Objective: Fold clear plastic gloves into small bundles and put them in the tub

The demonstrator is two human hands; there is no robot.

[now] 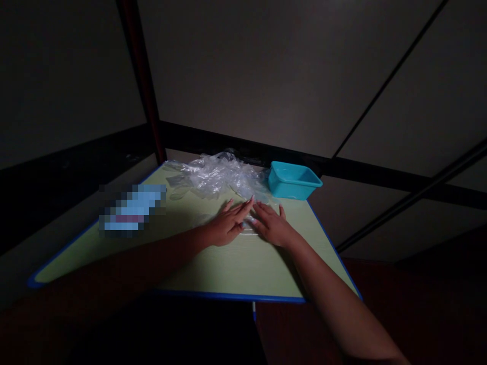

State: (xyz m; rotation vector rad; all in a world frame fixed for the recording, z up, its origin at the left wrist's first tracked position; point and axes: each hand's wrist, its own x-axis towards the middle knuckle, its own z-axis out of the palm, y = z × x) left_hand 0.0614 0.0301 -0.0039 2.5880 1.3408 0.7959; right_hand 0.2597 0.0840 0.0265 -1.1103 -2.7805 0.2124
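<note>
My left hand [230,223] is laid over a clear plastic bag [249,232], its fingers stretched out toward the right. From the other side my right hand [272,224] rests on the same bag, fingers extended and slightly spread. The fingertips of both hands nearly meet over the bag, most of which they cover. Just beyond them spreads a crumpled heap of clear plastic bags [218,175]. A turquoise plastic basket [294,190] stands to the right of that heap.
Everything stands on a pale green table [224,268] with a blue edge. A pixel-blurred blue item [133,207] lies at the left side. Wall panels [243,76] rise behind the table, and the surroundings are dim.
</note>
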